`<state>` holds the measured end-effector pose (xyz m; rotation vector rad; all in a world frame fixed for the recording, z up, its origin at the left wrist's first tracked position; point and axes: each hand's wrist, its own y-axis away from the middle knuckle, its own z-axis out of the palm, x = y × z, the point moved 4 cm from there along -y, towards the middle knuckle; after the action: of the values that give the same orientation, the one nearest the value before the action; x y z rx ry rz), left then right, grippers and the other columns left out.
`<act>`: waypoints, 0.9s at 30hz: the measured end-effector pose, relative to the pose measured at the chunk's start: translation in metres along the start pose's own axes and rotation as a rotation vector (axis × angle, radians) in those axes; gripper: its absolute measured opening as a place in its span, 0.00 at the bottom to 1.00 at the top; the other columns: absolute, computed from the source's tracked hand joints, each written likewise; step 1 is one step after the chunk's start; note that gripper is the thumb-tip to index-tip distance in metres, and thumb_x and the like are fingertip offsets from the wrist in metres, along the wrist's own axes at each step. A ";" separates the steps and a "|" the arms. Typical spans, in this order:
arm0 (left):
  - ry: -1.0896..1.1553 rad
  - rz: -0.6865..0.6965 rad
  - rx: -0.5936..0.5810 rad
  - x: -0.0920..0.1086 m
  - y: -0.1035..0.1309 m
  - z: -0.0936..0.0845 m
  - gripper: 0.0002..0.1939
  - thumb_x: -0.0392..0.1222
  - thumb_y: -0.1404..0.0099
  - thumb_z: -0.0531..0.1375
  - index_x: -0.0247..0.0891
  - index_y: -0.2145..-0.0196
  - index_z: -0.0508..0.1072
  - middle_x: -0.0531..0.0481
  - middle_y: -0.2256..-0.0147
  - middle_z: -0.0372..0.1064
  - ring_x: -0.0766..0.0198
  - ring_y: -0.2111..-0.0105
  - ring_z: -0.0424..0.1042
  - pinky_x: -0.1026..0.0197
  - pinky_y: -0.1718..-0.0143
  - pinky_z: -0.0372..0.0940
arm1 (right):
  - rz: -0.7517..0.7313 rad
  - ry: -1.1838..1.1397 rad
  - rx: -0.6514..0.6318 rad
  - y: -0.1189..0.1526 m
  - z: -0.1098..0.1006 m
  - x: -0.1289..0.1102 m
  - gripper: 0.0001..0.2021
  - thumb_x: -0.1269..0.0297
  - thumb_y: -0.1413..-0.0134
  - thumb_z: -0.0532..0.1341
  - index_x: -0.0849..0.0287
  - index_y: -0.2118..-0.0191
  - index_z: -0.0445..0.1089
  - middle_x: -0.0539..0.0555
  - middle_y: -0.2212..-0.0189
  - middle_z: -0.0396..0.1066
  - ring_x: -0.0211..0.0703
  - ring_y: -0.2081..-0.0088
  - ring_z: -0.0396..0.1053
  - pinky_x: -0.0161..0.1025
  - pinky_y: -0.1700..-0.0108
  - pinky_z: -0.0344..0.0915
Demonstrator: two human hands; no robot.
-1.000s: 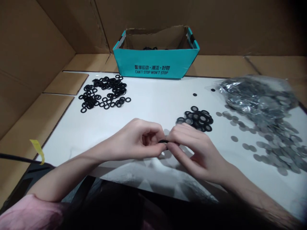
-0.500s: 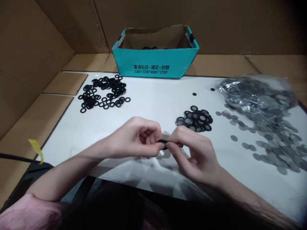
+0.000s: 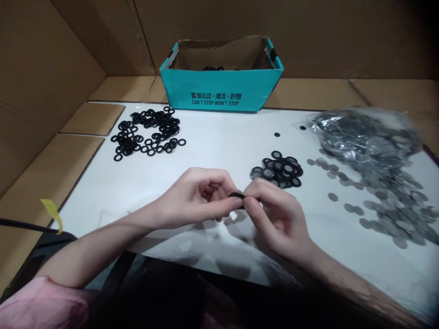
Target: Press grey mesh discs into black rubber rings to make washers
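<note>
Between my two hands, above the near part of the white table, is a small black ring (image 3: 237, 195), seen nearly edge-on. My left hand (image 3: 202, 196) pinches its left side with thumb and fingers. The thumb and forefinger of my right hand (image 3: 274, 210) close on its right side. Fingers hide part of the ring, and whether a disc sits in it cannot be made out. Just beyond my right hand lies a pile of black rings with grey discs in them (image 3: 288, 169). Loose black rings (image 3: 159, 148) are heaped at the back left.
A teal box (image 3: 219, 89) with black pieces inside stands at the back. On the right, a clear bag of grey discs (image 3: 366, 137) lies beside scattered grey discs (image 3: 394, 214). Cardboard walls surround the white table (image 3: 212, 137). Yellow tape (image 3: 52, 214) hangs on a dark cable at left.
The fingertips and the black ring have shifted slightly right and up. The ring's tilt has changed a little; both hands still pinch it.
</note>
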<state>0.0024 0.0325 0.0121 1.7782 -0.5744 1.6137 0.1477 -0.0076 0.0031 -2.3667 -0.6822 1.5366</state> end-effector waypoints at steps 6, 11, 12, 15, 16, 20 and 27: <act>0.044 -0.034 0.004 -0.001 0.000 0.001 0.07 0.33 0.40 0.63 0.32 0.72 0.68 0.56 0.79 0.65 0.74 0.80 0.64 0.72 0.79 0.59 | -0.111 0.063 0.055 0.005 0.001 0.000 0.07 0.76 0.43 0.55 0.56 0.68 0.62 0.49 0.78 0.62 0.38 0.75 0.59 0.39 0.71 0.55; 0.022 0.004 0.051 -0.002 -0.001 0.001 0.05 0.35 0.39 0.63 0.32 0.69 0.70 0.56 0.79 0.65 0.72 0.79 0.65 0.71 0.77 0.60 | -0.014 0.053 -0.006 -0.001 0.000 0.001 0.09 0.73 0.39 0.53 0.57 0.71 0.62 0.49 0.78 0.62 0.37 0.75 0.59 0.38 0.72 0.56; 0.012 0.024 0.055 -0.002 -0.001 0.001 0.05 0.36 0.38 0.62 0.32 0.68 0.70 0.55 0.78 0.66 0.72 0.78 0.66 0.70 0.77 0.61 | 0.012 0.026 -0.014 -0.002 0.000 0.001 0.09 0.72 0.38 0.53 0.57 0.71 0.63 0.49 0.78 0.62 0.36 0.75 0.60 0.37 0.73 0.56; -0.050 0.118 0.084 0.001 0.000 0.000 0.05 0.37 0.36 0.61 0.32 0.67 0.70 0.54 0.76 0.66 0.72 0.76 0.66 0.69 0.74 0.61 | 0.052 -0.031 0.001 -0.003 -0.001 0.001 0.10 0.71 0.38 0.53 0.57 0.70 0.64 0.48 0.77 0.62 0.36 0.75 0.60 0.36 0.73 0.56; -0.081 0.144 0.092 0.002 0.001 0.000 0.05 0.37 0.35 0.61 0.32 0.67 0.70 0.54 0.75 0.66 0.72 0.76 0.65 0.69 0.73 0.61 | 0.059 -0.047 0.013 -0.002 -0.001 0.002 0.09 0.71 0.37 0.53 0.57 0.70 0.64 0.48 0.77 0.62 0.36 0.75 0.61 0.36 0.72 0.56; -0.170 0.171 0.098 0.003 0.003 0.002 0.07 0.39 0.33 0.59 0.34 0.68 0.69 0.53 0.74 0.64 0.71 0.74 0.64 0.68 0.72 0.60 | 0.056 -0.074 0.065 0.001 0.000 0.004 0.09 0.71 0.38 0.54 0.57 0.70 0.63 0.49 0.77 0.63 0.36 0.73 0.61 0.37 0.70 0.58; -0.208 0.204 0.139 0.006 0.003 0.000 0.07 0.38 0.34 0.59 0.32 0.69 0.69 0.55 0.76 0.62 0.73 0.76 0.61 0.69 0.74 0.59 | 0.042 -0.040 0.062 0.001 0.003 0.002 0.09 0.73 0.39 0.54 0.58 0.71 0.62 0.47 0.78 0.59 0.34 0.75 0.57 0.35 0.72 0.54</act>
<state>0.0015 0.0310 0.0182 2.0640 -0.7777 1.6473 0.1462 -0.0073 -0.0001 -2.3252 -0.5875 1.6020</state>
